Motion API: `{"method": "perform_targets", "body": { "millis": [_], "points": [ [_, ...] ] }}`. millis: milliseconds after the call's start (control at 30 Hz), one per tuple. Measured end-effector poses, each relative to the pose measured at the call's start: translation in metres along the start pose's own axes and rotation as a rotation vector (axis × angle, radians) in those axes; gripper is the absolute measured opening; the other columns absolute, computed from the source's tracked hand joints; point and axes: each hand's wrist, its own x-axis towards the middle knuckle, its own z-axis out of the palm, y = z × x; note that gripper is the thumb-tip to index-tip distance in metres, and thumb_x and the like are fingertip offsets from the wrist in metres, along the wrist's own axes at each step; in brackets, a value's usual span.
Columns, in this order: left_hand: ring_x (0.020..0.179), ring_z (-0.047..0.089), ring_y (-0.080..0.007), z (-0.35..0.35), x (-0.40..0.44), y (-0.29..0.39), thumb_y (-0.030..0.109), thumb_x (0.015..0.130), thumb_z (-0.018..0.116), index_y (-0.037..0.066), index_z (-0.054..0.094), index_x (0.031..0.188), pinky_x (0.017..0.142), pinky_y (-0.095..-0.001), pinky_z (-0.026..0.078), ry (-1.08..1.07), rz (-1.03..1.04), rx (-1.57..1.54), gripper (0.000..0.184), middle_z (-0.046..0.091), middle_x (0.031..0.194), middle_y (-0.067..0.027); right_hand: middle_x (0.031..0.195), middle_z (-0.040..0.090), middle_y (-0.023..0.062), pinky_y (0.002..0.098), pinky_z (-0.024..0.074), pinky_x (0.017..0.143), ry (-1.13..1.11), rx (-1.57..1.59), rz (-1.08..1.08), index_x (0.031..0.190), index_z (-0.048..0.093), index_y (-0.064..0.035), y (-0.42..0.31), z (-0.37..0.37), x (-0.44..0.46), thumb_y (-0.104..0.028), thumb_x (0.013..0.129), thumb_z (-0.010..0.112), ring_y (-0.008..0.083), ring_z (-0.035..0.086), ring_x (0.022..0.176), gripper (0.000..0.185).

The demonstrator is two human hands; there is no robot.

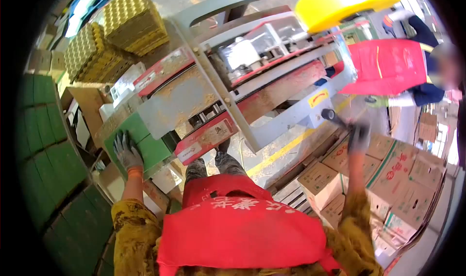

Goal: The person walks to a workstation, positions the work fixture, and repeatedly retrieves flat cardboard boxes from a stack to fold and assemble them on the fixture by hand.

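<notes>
My left hand (127, 152), in a grey glove with an orange cuff, lies flat with fingers stretched on a green box (151, 152). That box sits at the left end of a carton-sealing machine (206, 139) with red side panels, near a grey plate. Out to the right, my right hand (358, 136) is gloved and smeared by motion. It appears closed around a dark tube-shaped thing (331, 115) whose rounded end points toward the machine. What kind of thing it is cannot be made out.
Flattened-looking green boxes (41, 130) are stacked at the left. Yellow egg trays (133, 19) stand behind the machine. Printed brown cartons (398, 169) fill the right side. A yellow tape roll (347, 4) tops the machine. A person in a red apron (386, 65) stands beyond it.
</notes>
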Motion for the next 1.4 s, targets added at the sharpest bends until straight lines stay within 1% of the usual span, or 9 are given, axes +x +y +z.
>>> {"method": "perform_targets", "body": {
  "millis": [167, 267, 533, 733, 833, 1000, 1167, 1233, 1400],
  "points": [
    [0.134, 0.029, -0.0320, 0.001, -0.002, -0.001, 0.009, 0.084, 0.050, 0.017, 0.039, 0.138, 0.112, -0.0454, 0.020, -0.016, -0.016, -0.014, 0.057, 0.033, 0.146, -0.0092, 0.100, 0.058, 0.0153, 0.0312, 0.0447, 0.090, -0.506, 0.090, -0.231, 0.107, 0.055, 0.0020, -0.114, 0.074, -0.069, -0.009, 0.088, 0.052, 0.0236, 0.059, 0.097, 0.022],
    [0.135, 0.029, -0.0318, 0.007, -0.002, -0.008, 0.009, 0.084, 0.050, 0.018, 0.039, 0.139, 0.113, -0.0455, 0.019, -0.019, -0.028, 0.002, 0.057, 0.032, 0.147, -0.0082, 0.090, 0.060, 0.0189, 0.0392, 0.0453, 0.074, -0.221, -0.933, -0.477, 0.098, 0.055, -0.0001, -0.046, 0.122, 0.072, -0.016, 0.090, 0.050, 0.0352, 0.058, 0.081, 0.019],
    [0.136, 0.029, -0.0291, 0.009, -0.010, -0.010, 0.010, 0.083, 0.049, 0.017, 0.041, 0.138, 0.113, -0.0459, 0.018, 0.060, 0.056, -0.005, 0.056, 0.034, 0.147, -0.0081, 0.095, 0.064, 0.0131, 0.0378, 0.0490, 0.078, -0.325, 0.516, 0.031, 0.098, 0.055, -0.0023, -0.038, 0.033, -0.096, -0.009, 0.090, 0.051, 0.0256, 0.062, 0.088, 0.011],
    [0.135, 0.028, -0.0308, 0.000, -0.003, -0.010, 0.009, 0.081, 0.048, 0.017, 0.040, 0.138, 0.113, -0.0459, 0.018, 0.003, 0.039, 0.018, 0.058, 0.033, 0.147, -0.0093, 0.081, 0.061, 0.0139, 0.0406, 0.0493, 0.066, -0.454, -1.219, -0.512, 0.100, 0.057, -0.0042, -0.066, 0.103, 0.071, -0.010, 0.085, 0.053, 0.0326, 0.061, 0.076, 0.017],
    [0.135, 0.029, -0.0326, 0.006, -0.003, -0.009, 0.006, 0.080, 0.046, 0.015, 0.041, 0.137, 0.113, -0.0460, 0.018, 0.046, 0.053, 0.029, 0.057, 0.035, 0.145, -0.0091, 0.081, 0.058, 0.0097, 0.0341, 0.0455, 0.060, -0.002, -0.130, -0.281, 0.092, 0.054, -0.0022, 0.007, 0.034, 0.071, -0.018, 0.092, 0.053, 0.0212, 0.055, 0.068, 0.016],
    [0.133, 0.030, -0.0327, -0.007, -0.005, 0.004, 0.003, 0.079, 0.047, 0.014, 0.041, 0.136, 0.113, -0.0459, 0.019, 0.019, 0.037, 0.006, 0.058, 0.035, 0.145, -0.0091, 0.104, 0.061, 0.0169, 0.0385, 0.0461, 0.083, -0.406, -0.005, -0.288, 0.120, 0.049, 0.0002, -0.066, 0.045, -0.100, -0.024, 0.090, 0.053, 0.0269, 0.060, 0.092, 0.039],
    [0.132, 0.033, -0.0322, -0.002, 0.000, -0.002, 0.001, 0.076, 0.054, 0.014, 0.045, 0.131, 0.111, -0.0466, 0.022, -0.010, -0.005, -0.069, 0.058, 0.036, 0.144, -0.0106, 0.093, 0.062, 0.0124, 0.0352, 0.0470, 0.077, -0.372, -0.695, -0.332, 0.105, 0.056, -0.0029, -0.008, 0.101, 0.075, -0.024, 0.093, 0.047, 0.0265, 0.058, 0.086, 0.026],
    [0.132, 0.033, -0.0326, 0.002, -0.003, -0.003, 0.002, 0.075, 0.055, 0.014, 0.043, 0.133, 0.111, -0.0467, 0.022, 0.008, -0.019, 0.016, 0.060, 0.036, 0.144, -0.0118, 0.089, 0.062, 0.0085, 0.0323, 0.0470, 0.074, -0.177, 0.136, 0.006, 0.095, 0.059, -0.0039, 0.058, 0.063, 0.101, -0.023, 0.097, 0.041, 0.0225, 0.057, 0.081, 0.027],
    [0.133, 0.031, -0.0329, -0.017, 0.006, 0.013, 0.005, 0.075, 0.055, 0.014, 0.042, 0.134, 0.112, -0.0478, 0.019, -0.001, -0.001, -0.021, 0.061, 0.036, 0.143, -0.0127, 0.096, 0.060, 0.0138, 0.0352, 0.0451, 0.082, -0.342, 0.039, -0.175, 0.102, 0.054, 0.0006, -0.002, 0.013, -0.082, -0.017, 0.093, 0.048, 0.0207, 0.056, 0.089, 0.021]
  ]
}}
